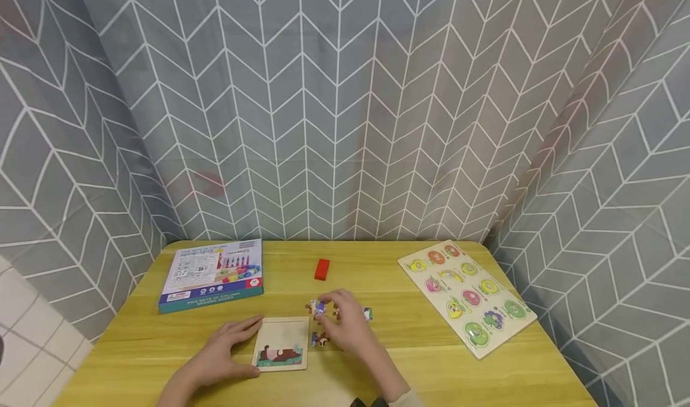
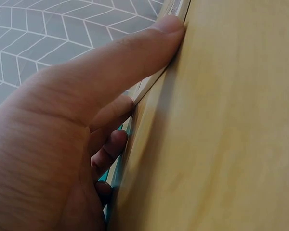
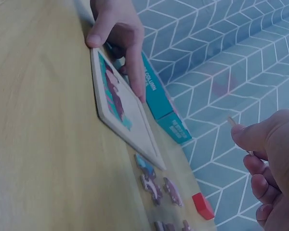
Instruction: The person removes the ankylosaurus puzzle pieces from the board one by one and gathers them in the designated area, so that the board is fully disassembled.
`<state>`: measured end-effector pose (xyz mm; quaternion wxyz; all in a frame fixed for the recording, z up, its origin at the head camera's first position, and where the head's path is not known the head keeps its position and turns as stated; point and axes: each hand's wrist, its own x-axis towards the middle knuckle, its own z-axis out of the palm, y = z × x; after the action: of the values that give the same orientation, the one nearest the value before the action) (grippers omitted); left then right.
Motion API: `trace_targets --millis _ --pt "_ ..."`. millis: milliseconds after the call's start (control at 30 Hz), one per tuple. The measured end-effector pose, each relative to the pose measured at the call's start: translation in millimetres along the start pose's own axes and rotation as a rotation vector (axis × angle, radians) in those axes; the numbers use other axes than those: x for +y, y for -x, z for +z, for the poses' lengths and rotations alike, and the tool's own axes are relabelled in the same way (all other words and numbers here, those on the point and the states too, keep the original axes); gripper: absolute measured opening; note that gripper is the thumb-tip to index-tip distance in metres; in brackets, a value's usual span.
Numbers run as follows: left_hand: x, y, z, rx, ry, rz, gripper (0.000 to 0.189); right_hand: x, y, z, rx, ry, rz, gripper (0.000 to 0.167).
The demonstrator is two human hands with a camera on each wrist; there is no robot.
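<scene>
A square wooden puzzle tray lies on the table, with brown, pink and green pieces fitted along its near edge. My left hand grips its left side, thumb at the near corner and index finger at the far one; the left wrist view shows the thumb against the rim. To the tray's right, my right hand pinches a thin puzzle piece between thumb and fingers, raised off the table in the right wrist view. Loose puzzle pieces lie below and around this hand, partly hidden by it.
A flat boxed bead set sits at the back left. Toward the back middle is a red block. A fruit peg board lies at an angle on the right. Behind the wooden table hangs a grey patterned curtain.
</scene>
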<state>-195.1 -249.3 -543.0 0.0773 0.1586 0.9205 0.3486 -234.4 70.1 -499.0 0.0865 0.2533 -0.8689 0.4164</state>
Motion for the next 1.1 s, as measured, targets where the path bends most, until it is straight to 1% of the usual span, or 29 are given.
trace_targets --millis 233,367,533,633,767,900,1000,1100 --pt "1.4 0.7 0.4 0.004 -0.002 0.002 0.099 9.4 2.0 -2.4 0.001 -0.005 0.010 0.028" --pt "1.0 0.8 0.2 0.000 0.013 0.003 0.098 16.2 5.5 -8.9 0.000 -0.025 0.040 0.027" --pt "0.5 1.5 -0.4 0.001 0.023 0.006 0.098 28.4 12.3 -22.9 0.015 -0.039 0.092 0.027" --pt "0.9 1.7 -0.8 0.003 0.023 0.008 0.098 38.9 18.2 -32.3 0.042 -0.038 0.097 0.027" --pt "1.6 2.4 -0.9 0.007 0.010 0.013 0.099 52.7 28.0 -44.9 0.061 -0.030 0.126 0.030" --pt "1.7 2.8 -0.7 0.011 0.006 0.019 0.099 64.4 37.8 -57.7 0.070 -0.021 0.196 0.032" --pt "1.4 2.3 -0.5 0.011 0.011 0.022 0.099 72.3 44.3 -66.4 0.086 -0.014 0.244 0.030" --pt "0.4 1.1 -0.5 0.011 0.013 0.025 0.099 79.0 50.6 -73.0 0.095 -0.012 0.262 0.028"
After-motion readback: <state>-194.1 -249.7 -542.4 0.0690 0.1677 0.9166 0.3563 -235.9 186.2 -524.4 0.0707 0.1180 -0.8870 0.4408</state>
